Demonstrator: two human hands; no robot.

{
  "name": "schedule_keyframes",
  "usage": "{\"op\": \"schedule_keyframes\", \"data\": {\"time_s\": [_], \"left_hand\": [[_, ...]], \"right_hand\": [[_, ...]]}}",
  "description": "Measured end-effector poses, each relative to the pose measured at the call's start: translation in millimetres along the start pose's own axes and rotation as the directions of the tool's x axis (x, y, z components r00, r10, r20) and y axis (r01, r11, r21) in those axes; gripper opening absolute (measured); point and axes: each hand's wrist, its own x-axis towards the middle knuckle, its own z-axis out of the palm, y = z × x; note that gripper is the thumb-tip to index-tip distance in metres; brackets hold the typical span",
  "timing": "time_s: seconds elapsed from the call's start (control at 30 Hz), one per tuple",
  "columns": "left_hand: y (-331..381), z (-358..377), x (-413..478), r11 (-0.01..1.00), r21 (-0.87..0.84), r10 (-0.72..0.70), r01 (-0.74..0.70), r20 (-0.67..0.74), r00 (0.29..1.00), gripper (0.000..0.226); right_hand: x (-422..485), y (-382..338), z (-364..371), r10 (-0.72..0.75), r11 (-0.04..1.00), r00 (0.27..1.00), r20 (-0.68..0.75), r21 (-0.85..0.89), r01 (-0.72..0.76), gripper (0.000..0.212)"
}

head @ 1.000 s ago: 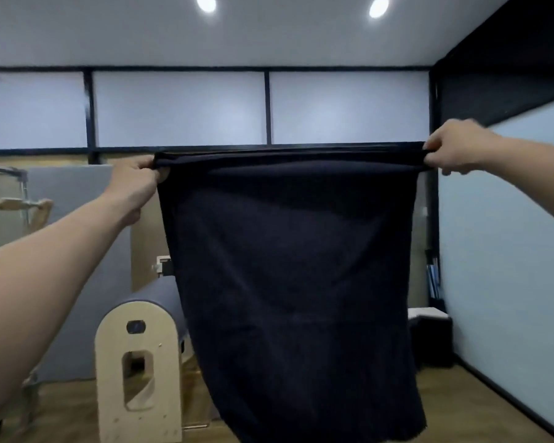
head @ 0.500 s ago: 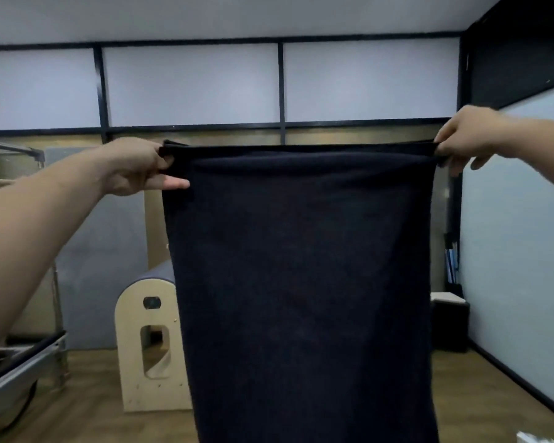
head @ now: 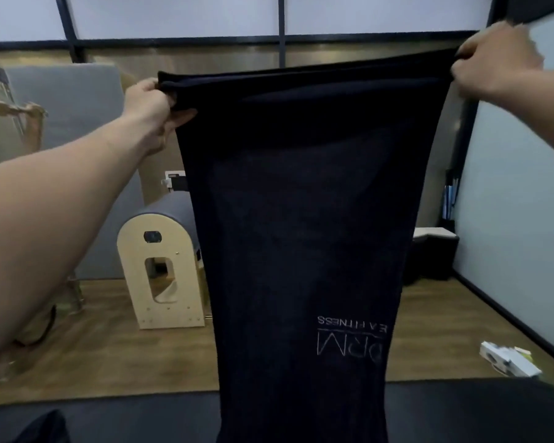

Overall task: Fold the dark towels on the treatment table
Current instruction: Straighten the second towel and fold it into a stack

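A dark towel (head: 301, 219) hangs stretched in front of me, with pale upside-down lettering near its lower right. My left hand (head: 151, 103) grips its top left corner and my right hand (head: 496, 59) grips its top right corner, slightly higher. The top edge looks doubled over. The towel's lower end drops to the black treatment table (head: 461, 410) along the bottom of the view. Another dark cloth heap (head: 42, 426) shows at the bottom left corner.
A wooden arched barrel with a grey pad (head: 160, 270) stands on the wood floor behind the table. A grey mat (head: 64, 129) leans on the back wall. A dark box (head: 432, 254) sits at the right wall. A white packet (head: 506, 359) lies on the floor.
The view has tilted downward, bringing the table and the towel's lettering into sight. My right hand has risen a little relative to my left, which has closed its fingers on the corner.
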Motion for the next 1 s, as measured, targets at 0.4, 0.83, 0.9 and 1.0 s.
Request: {"op": "schedule_keyframes", "data": {"time_s": [0.4, 0.83, 0.9, 1.0], "left_hand": [[-23, -49, -123, 0.986, 0.025, 0.159, -0.164, 0.137, 0.978, 0.022], [-210, -200, -585, 0.606, 0.604, -0.613, 0.518, -0.061, 0.788, 0.03], [-220, -215, -648, 0.536, 0.625, -0.683, 0.568, -0.074, 0.727, 0.025], [-227, -230, -703, 0.508, 0.584, -0.723, 0.634, -0.11, 0.682, 0.024]], "right_hand": [[-108, 50, -48, -0.07, 0.993, 0.997, 0.022, -0.096, 0.072, 0.04], [-588, 252, -18, -0.223, 0.94, 0.466, 0.856, 0.062, 0.336, 0.011], [-647, 265, -26, -0.167, 0.944, 0.313, 0.935, 0.06, 0.324, 0.009], [-695, 271, -48, -0.113, 0.967, 0.266, 0.957, 0.045, 0.249, 0.019]]}}
